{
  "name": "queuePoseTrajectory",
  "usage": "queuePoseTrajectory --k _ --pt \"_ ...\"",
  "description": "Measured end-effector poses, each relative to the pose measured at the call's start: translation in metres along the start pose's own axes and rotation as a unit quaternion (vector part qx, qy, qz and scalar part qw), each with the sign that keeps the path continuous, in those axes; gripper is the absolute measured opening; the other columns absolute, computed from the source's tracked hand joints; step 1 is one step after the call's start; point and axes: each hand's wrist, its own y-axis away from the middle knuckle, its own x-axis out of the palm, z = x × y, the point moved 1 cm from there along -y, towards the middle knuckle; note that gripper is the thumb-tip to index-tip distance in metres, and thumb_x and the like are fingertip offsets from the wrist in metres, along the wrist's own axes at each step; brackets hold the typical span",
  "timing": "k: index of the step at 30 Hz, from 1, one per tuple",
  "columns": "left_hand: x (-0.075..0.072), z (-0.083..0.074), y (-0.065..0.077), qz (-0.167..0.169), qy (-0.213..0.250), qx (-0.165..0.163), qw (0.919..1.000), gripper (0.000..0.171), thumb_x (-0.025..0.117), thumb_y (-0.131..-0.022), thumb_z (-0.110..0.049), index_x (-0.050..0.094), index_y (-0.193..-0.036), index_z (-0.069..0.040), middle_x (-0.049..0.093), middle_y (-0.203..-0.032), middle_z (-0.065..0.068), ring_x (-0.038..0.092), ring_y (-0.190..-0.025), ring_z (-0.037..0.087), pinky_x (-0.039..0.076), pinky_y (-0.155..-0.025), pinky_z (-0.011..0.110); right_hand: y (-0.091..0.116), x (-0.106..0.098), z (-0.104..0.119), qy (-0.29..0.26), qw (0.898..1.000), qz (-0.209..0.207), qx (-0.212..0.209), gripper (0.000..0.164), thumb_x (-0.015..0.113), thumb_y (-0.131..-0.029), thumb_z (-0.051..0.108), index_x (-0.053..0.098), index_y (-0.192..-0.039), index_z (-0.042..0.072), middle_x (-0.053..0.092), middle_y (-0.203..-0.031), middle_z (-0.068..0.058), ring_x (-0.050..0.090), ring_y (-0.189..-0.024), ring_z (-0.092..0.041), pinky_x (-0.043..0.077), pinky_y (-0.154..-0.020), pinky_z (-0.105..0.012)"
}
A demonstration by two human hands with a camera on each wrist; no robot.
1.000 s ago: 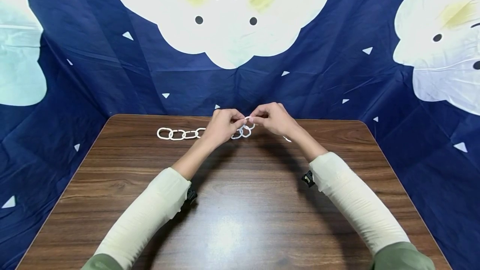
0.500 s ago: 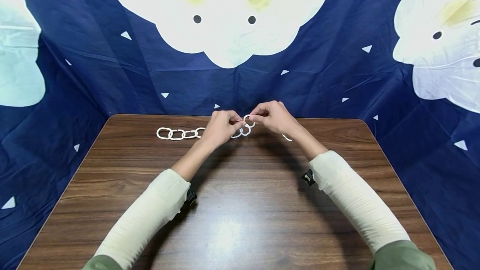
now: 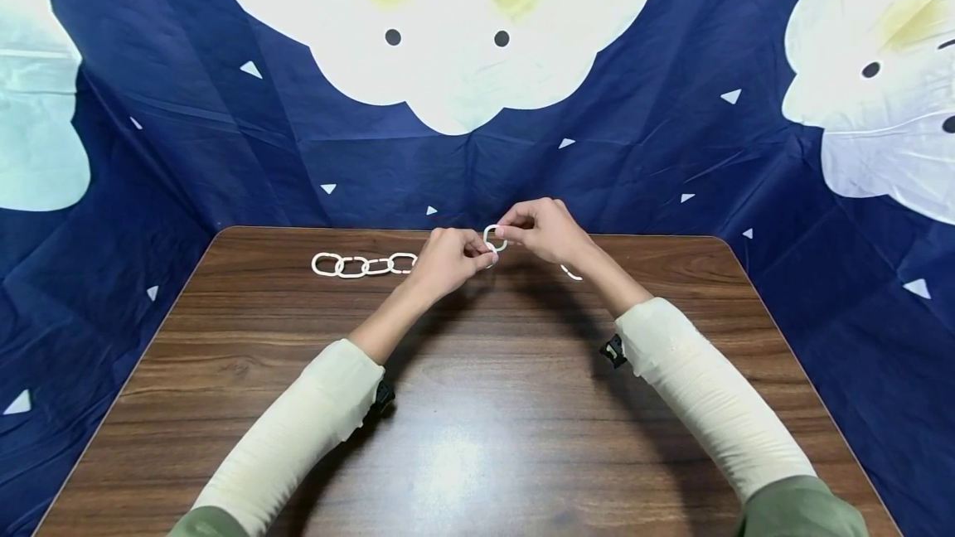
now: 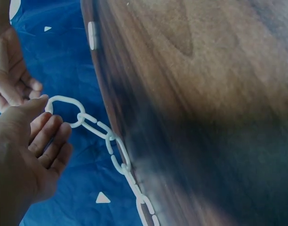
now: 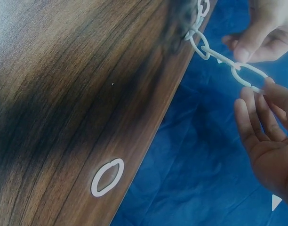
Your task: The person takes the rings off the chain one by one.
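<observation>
A white plastic chain (image 4: 66,98) runs from the table's far left to between the hands, part of it hidden behind my left hand (image 3: 451,257). The right hand (image 3: 549,230) pinches the chain's end link (image 5: 252,68) between thumb and finger. Just left of it, the left hand's thumb and index finger pinch the chain where the end link hooks into its neighbour. In the left wrist view the left hand's other fingers are loosely bent. This end of the chain is lifted near the table's back edge.
A loose white link (image 5: 98,186), with a small gap in its side, lies flat on the wooden table (image 3: 462,371) near the back edge, partly covered by the right forearm in the head view. A blue cloth (image 3: 298,147) with white clouds stands behind and at both sides.
The left hand has shifted slightly right and down along the chain, showing more links to its left. The end link in the right hand now stands more upright and open to view.
</observation>
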Motion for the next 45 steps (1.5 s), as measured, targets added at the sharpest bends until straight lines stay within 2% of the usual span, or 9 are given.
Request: queuePoseTrajectory --k 13,19,31,36,40,42,45 --pt "0.008 -0.005 -0.001 0.002 -0.046 -0.032 0.9984 0.028 0.089 -0.097 -0.044 0.087 -0.094 -0.016 0.086 -0.09 -0.001 0.08 -0.088 0.021 0.064 -0.084 0.047 0.0 0.001 0.001 0.004 1.0 0.0 0.004 0.011 0.084 -0.104 0.025 0.088 -0.104 0.015 0.087 -0.097 -0.005 0.075 -0.083 -0.011 0.053 -0.072 -0.026" --pt "0.006 -0.007 -0.002 0.011 -0.059 -0.033 0.9977 0.022 0.088 -0.099 -0.037 0.086 -0.095 -0.015 0.085 -0.089 -0.001 0.078 -0.088 0.022 0.062 -0.084 0.048 0.0 0.002 0.0 -0.014 1.0 -0.002 0.009 0.009 0.084 -0.104 0.02 0.087 -0.105 0.012 0.087 -0.098 -0.011 0.081 -0.088 -0.024 0.053 -0.071 -0.025" --pt "0.002 -0.005 0.0 0.025 -0.053 -0.017 0.9982 0.01 0.083 -0.102 -0.021 0.085 -0.101 -0.011 0.086 -0.096 0.003 0.077 -0.094 0.023 0.061 -0.085 0.047 0.0 0.004 -0.002 -0.033 0.999 -0.002 0.009 0.01 0.083 -0.104 0.017 0.086 -0.108 0.008 0.087 -0.1 -0.01 0.084 -0.096 -0.039 0.056 -0.071 -0.023" --pt "0.0 -0.003 0.001 0.015 -0.054 -0.008 0.9984 0.01 0.08 -0.103 -0.019 0.085 -0.102 -0.01 0.085 -0.097 0.004 0.076 -0.094 0.025 0.061 -0.085 0.048 0.0 0.004 -0.002 -0.037 0.999 -0.007 0.017 0.012 0.083 -0.104 0.017 0.085 -0.109 0.007 0.087 -0.101 -0.011 0.084 -0.096 -0.039 0.056 -0.069 -0.02" --pt "-0.002 -0.003 0.001 0.007 -0.049 -0.013 0.9987 0.011 0.078 -0.104 -0.019 0.085 -0.104 -0.011 0.086 -0.099 0.004 0.077 -0.096 0.026 0.061 -0.086 0.049 0.001 0.004 -0.004 -0.035 0.999 -0.011 0.028 0.014 0.082 -0.105 0.019 0.085 -0.11 0.007 0.087 -0.102 -0.013 0.084 -0.096 -0.038 0.055 -0.068 -0.02" --pt "-0.003 -0.003 0.001 0.003 -0.048 -0.016 0.9987 0.011 0.078 -0.104 -0.019 0.085 -0.105 -0.01 0.086 -0.099 0.005 0.077 -0.096 0.026 0.062 -0.087 0.05 0.002 0.005 -0.005 -0.034 0.999 -0.012 0.033 0.014 0.081 -0.105 0.019 0.085 -0.11 0.006 0.087 -0.102 -0.014 0.084 -0.091 -0.033 0.055 -0.067 -0.02" --pt "-0.004 -0.003 0.001 -0.002 -0.046 -0.017 0.9988 0.012 0.078 -0.105 -0.019 0.085 -0.107 -0.01 0.087 -0.1 0.005 0.078 -0.096 0.026 0.062 -0.088 0.049 0.003 0.005 -0.007 -0.029 0.999 -0.017 0.041 0.014 0.081 -0.105 0.02 0.085 -0.11 0.007 0.087 -0.099 -0.014 0.084 -0.089 -0.033 0.056 -0.065 -0.02"
